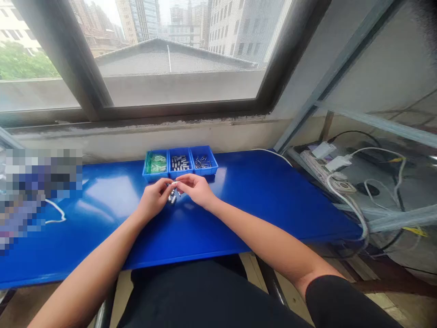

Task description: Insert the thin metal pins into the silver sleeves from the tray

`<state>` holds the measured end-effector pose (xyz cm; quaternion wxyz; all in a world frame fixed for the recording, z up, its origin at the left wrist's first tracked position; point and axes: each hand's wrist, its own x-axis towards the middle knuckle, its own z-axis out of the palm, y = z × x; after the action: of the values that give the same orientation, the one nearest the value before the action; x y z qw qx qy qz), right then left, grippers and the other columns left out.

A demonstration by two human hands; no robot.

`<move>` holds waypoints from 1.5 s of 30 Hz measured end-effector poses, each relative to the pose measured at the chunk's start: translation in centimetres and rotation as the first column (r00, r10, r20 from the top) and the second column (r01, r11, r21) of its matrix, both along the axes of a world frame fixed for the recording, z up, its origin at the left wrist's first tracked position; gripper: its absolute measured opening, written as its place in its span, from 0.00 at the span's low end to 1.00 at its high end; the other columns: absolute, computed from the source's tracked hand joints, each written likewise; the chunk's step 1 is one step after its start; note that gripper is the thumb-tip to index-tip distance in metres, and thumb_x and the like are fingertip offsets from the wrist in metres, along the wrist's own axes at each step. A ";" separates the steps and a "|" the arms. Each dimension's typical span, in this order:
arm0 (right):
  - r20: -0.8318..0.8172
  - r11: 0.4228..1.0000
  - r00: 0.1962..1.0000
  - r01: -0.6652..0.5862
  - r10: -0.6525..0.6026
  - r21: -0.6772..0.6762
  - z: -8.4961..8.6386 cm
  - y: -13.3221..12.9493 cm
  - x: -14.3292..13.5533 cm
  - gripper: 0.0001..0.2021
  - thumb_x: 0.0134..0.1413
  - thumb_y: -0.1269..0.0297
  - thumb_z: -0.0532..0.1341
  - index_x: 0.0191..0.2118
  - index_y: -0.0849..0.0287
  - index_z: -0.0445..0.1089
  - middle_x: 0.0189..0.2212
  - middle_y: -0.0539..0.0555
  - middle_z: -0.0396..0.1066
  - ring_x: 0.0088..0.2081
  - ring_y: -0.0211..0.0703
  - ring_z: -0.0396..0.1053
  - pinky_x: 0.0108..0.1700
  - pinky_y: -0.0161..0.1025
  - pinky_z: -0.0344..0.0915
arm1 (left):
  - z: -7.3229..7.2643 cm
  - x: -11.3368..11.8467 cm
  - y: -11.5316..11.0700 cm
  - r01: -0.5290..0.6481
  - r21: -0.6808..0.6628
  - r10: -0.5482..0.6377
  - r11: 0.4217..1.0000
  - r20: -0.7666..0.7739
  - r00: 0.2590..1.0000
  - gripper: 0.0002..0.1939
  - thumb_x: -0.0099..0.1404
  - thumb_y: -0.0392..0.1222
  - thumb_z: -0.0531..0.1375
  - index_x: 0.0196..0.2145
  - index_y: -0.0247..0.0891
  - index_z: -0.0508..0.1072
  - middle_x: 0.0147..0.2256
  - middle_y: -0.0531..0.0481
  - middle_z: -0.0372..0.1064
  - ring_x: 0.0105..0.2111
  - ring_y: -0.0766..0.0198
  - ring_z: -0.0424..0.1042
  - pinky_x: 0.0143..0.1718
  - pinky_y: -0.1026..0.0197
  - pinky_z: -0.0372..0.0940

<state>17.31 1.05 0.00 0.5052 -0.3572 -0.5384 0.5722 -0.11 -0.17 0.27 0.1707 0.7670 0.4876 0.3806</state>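
My left hand (pixel 154 197) and my right hand (pixel 198 190) meet over the blue table (pixel 205 232), in front of the bins. Their fingertips pinch a small white piece (pixel 175 182) between them; its exact kind is too small to make out. Just beneath the fingers lie several short silver cylinders (pixel 173 199) on the tabletop, partly covered by my left hand. Behind the hands stand three joined blue bins. The left bin (pixel 144 172) has clear and green plastic pieces, the middle bin (pixel 181 173) short metal cylinders, the right bin (pixel 205 171) thin dark metal pins.
A window (pixel 177 86) rises behind the table. To the right, a metal rack (pixel 303 116) holds a power strip (pixel 327 171) with plugged-in adapters and white cables. A pixelated area covers the table's left end, with a white cable (pixel 56 221) beside it.
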 end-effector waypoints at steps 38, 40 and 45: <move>0.018 1.000 1.000 0.017 -0.018 0.009 0.1 -0.2 -0.1 0.18 0.43 0.51 0.68 0.35 0.60 0.72 0.25 0.50 0.73 0.25 0.36 0.69 0.31 0.38 0.69 | -0.1 0.1 0.0 0.003 0.008 -0.003 1.000 0.010 1.000 0.14 0.67 0.49 0.55 0.40 0.37 0.73 0.22 0.56 0.66 0.20 0.71 0.61 0.24 0.68 0.58; 0.023 1.000 1.000 0.015 -0.016 0.024 0.1 -0.2 -0.1 0.18 0.43 0.51 0.68 0.35 0.60 0.72 0.25 0.51 0.73 0.25 0.36 0.69 0.31 0.38 0.69 | 0.0 0.1 -0.1 0.002 -0.006 -0.002 1.000 0.008 1.000 0.15 0.68 0.50 0.53 0.38 0.37 0.73 0.23 0.54 0.68 0.21 0.70 0.63 0.24 0.68 0.58; -0.001 1.000 1.000 0.013 -0.013 0.003 0.1 -0.1 -0.1 0.19 0.41 0.49 0.68 0.34 0.61 0.72 0.26 0.52 0.73 0.26 0.37 0.70 0.32 0.38 0.70 | 0.2 0.2 -0.2 0.006 -0.011 -0.006 1.000 0.035 0.999 0.15 0.66 0.50 0.56 0.43 0.37 0.71 0.19 0.58 0.63 0.18 0.71 0.60 0.22 0.68 0.57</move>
<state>17.18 0.96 0.08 0.5096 -0.3598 -0.5366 0.5682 0.11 -0.39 0.45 0.1846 0.7607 0.4844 0.3906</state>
